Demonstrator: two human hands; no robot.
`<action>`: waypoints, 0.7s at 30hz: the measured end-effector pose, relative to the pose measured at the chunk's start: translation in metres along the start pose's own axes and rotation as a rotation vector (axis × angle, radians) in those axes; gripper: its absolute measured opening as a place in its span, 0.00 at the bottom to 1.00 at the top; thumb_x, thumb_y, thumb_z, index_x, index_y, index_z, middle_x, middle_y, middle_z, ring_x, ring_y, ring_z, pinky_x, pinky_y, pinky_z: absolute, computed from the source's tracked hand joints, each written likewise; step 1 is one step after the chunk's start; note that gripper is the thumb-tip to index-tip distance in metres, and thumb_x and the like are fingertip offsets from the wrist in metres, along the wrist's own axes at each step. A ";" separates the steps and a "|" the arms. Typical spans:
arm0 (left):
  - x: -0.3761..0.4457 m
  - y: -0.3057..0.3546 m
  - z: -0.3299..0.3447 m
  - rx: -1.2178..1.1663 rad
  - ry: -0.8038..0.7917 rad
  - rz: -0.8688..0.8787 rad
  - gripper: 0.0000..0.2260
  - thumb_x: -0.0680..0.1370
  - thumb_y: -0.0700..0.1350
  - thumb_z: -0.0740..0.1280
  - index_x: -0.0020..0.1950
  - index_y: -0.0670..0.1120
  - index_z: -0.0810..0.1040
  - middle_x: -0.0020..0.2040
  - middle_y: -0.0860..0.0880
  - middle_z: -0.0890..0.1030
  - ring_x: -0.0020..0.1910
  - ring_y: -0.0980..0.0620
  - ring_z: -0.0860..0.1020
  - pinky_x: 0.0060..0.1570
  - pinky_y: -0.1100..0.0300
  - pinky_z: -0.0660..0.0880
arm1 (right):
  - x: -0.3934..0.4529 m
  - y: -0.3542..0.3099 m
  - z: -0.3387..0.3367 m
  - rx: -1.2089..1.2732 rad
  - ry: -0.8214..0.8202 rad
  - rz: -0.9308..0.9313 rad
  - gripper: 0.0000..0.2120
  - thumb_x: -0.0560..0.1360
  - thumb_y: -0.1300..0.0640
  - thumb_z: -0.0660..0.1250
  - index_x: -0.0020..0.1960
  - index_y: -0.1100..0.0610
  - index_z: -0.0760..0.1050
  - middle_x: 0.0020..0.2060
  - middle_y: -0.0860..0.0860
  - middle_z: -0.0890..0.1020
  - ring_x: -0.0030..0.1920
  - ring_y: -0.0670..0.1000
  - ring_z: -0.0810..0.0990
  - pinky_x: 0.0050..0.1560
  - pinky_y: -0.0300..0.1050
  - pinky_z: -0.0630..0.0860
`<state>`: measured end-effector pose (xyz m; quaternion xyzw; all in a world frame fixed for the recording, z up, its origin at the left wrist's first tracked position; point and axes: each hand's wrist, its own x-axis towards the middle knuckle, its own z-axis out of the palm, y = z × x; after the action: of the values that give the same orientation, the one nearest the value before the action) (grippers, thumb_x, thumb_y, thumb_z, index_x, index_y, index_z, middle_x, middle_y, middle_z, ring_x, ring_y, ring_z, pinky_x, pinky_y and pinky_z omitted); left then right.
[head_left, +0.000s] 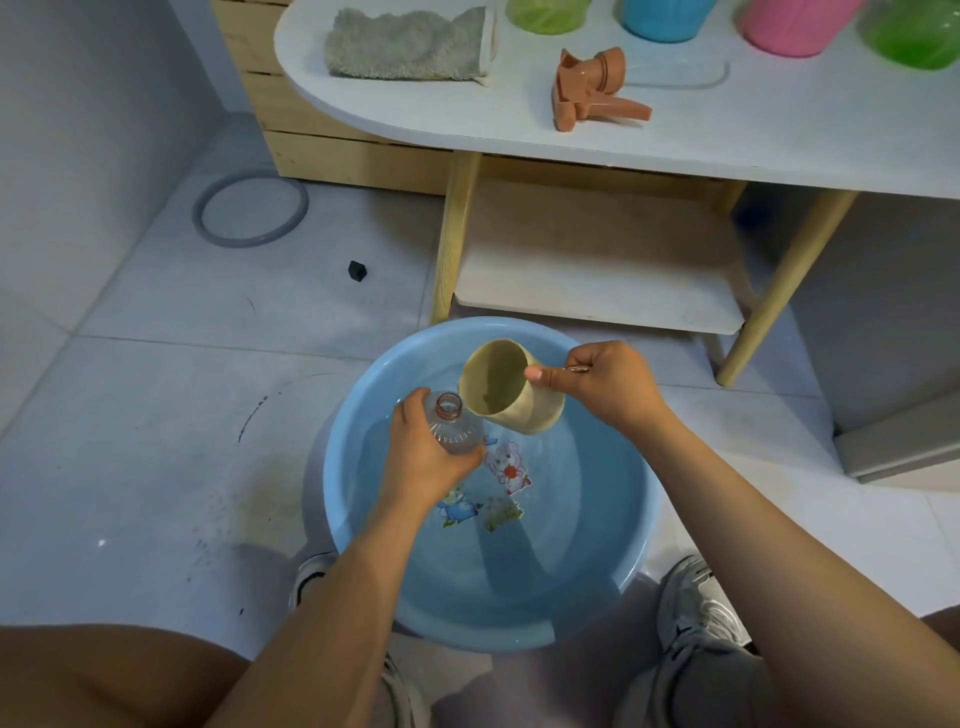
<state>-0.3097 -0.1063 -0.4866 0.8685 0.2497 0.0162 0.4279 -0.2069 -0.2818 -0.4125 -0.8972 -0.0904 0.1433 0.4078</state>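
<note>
A clear plastic bottle (453, 426) with an open, capless mouth is gripped around its shoulder by my left hand (426, 452), above a blue basin (353, 441) holding water. My right hand (602, 387) grips a beige cup (506, 387) by its side handle. The cup is tilted, its mouth turned toward me and its lower rim right beside the bottle's opening. A little liquid shows inside the cup. Cartoon stickers mark the basin's bottom.
The basin stands on a tiled floor between my two shoes. Behind it is a white table (727, 135) with wooden legs, bearing an orange spray-trigger head (587, 88), a grey cloth (405, 47) and several coloured cups. A grey ring (249, 208) lies on the floor at left.
</note>
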 end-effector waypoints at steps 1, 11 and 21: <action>0.000 0.000 0.000 -0.002 -0.004 0.002 0.41 0.63 0.50 0.79 0.70 0.46 0.62 0.66 0.47 0.66 0.64 0.48 0.69 0.53 0.65 0.65 | -0.001 -0.002 0.000 -0.007 0.003 -0.010 0.29 0.65 0.42 0.75 0.25 0.55 0.58 0.24 0.49 0.59 0.26 0.49 0.56 0.30 0.45 0.54; 0.002 -0.004 0.001 -0.028 -0.007 0.015 0.43 0.63 0.50 0.80 0.71 0.46 0.61 0.67 0.47 0.66 0.64 0.49 0.69 0.55 0.65 0.65 | -0.002 -0.016 -0.005 -0.109 0.056 -0.117 0.30 0.65 0.42 0.75 0.23 0.55 0.58 0.22 0.50 0.59 0.27 0.51 0.58 0.30 0.46 0.54; 0.002 -0.005 0.002 -0.032 -0.018 0.026 0.42 0.63 0.48 0.80 0.71 0.45 0.61 0.67 0.46 0.66 0.64 0.48 0.69 0.56 0.65 0.64 | -0.005 -0.025 -0.008 -0.209 0.107 -0.219 0.30 0.65 0.42 0.74 0.23 0.54 0.56 0.20 0.50 0.58 0.27 0.52 0.57 0.34 0.43 0.56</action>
<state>-0.3092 -0.1042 -0.4920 0.8648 0.2345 0.0181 0.4436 -0.2099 -0.2729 -0.3876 -0.9259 -0.1804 0.0399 0.3296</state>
